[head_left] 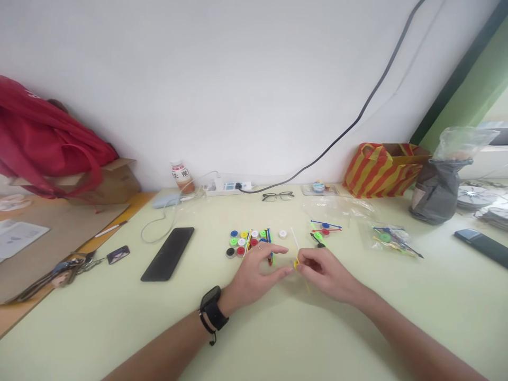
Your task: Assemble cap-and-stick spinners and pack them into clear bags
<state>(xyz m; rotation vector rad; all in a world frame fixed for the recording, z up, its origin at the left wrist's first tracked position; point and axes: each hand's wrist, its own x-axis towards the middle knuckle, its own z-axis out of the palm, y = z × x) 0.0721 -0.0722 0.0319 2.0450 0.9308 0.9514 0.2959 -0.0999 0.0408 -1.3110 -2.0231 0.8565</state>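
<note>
My right hand (323, 272) pinches a small yellow plastic piece (296, 263), partly hidden by the fingertips; a thin yellow strip shows below it. Thumb and forefinger apart, my left hand (256, 270) is open just left of that piece, its thumb tip close to it. Beyond the left hand stand rows of small round discs (234, 234) in several colours, with a bundle of thin coloured arrows (268, 233) among them, partly covered by the hand. A lone white disc (282, 234) lies near a slim white strip (294, 237). Blue and red arrow spinners (325, 226) rest beyond the right hand.
A black phone (167, 254) lies to the left, with keys (85, 262) farther out. Glasses (278, 196), a power strip (230, 188) and a bottle (182, 176) sit by the wall. A bagged spinner set (391, 238) and a striped bag (383, 172) are right.
</note>
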